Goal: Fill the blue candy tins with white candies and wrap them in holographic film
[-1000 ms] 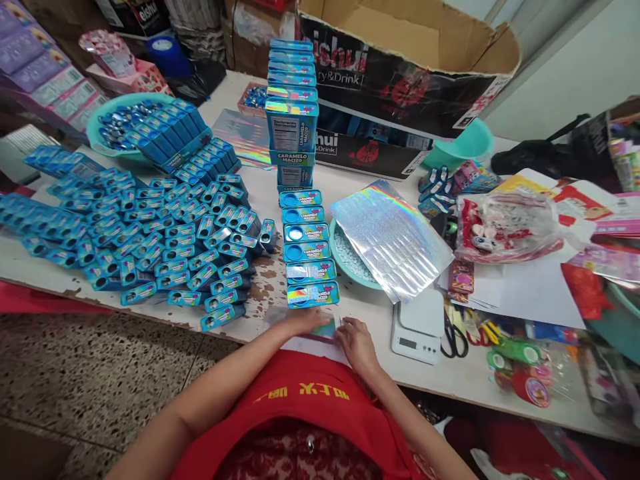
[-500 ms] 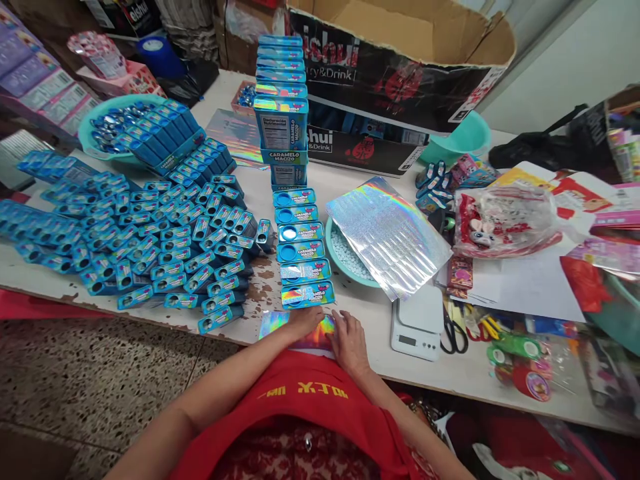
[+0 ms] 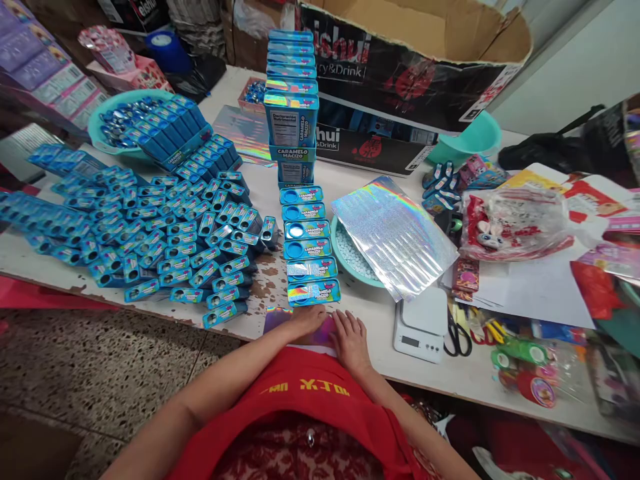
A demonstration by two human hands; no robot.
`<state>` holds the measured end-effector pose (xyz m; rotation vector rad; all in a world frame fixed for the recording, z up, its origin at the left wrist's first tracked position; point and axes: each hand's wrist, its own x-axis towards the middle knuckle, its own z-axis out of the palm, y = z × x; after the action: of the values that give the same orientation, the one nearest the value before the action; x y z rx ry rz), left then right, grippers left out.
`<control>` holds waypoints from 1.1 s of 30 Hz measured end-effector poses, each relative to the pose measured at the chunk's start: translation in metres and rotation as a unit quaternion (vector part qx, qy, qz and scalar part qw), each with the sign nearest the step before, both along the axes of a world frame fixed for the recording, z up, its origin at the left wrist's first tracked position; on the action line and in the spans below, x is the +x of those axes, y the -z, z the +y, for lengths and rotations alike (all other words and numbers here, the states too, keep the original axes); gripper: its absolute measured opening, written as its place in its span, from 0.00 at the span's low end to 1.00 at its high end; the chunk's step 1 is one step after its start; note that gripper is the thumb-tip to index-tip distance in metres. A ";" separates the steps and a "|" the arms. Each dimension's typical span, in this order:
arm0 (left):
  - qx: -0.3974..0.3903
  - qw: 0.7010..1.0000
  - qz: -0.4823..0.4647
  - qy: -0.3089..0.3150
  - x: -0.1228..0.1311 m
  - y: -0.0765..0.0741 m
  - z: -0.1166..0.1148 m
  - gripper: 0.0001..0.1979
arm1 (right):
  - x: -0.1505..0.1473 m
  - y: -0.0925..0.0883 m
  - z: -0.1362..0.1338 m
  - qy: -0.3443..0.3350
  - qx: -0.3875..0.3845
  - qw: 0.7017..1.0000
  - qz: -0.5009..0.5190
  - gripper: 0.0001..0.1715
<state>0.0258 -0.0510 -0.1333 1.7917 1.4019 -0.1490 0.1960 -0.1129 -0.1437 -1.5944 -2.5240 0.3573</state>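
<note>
A shiny rainbow holographic sheet [image 3: 277,321] lies at the table's front edge, right before my body. My left hand [image 3: 307,321] bends over its top edge, fingers close together and pressed on the sheet; what the fingertips pinch is partly hidden. At the sheet's right end rests my right hand [image 3: 351,339], its fingers stretched and slightly apart, touching the sheet and table. Just beyond my hands, a column of blue candy boxes [image 3: 306,249] labelled "Caramelo Macizo" runs away from me. The two nearest boxes [image 3: 313,292] carry a shiny strip across the round window.
Many blue boxes [image 3: 180,250] crowd the left side. A silvery sheet [image 3: 395,233] lies over a bowl of white beads [image 3: 350,257]. To the right are a scale [image 3: 420,327], scissors [image 3: 456,333] and tape rolls [image 3: 523,352]. A black carton [image 3: 390,87] stands behind.
The view has shifted slightly, moving the scene a little to the right. The sheet's reflections have turned from bright rainbow to darker purple. Both hands stay at the sheet with small finger movements.
</note>
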 end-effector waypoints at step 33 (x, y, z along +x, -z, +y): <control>-0.026 0.998 0.012 -0.052 0.006 -0.008 0.005 0.13 | 0.000 -0.022 0.001 0.008 0.016 0.995 0.099 0.09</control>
<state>0.0317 -0.0457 -0.1256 1.6758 1.4903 -0.1513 0.1955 -0.1124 -0.1216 -1.4885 -2.3561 0.4474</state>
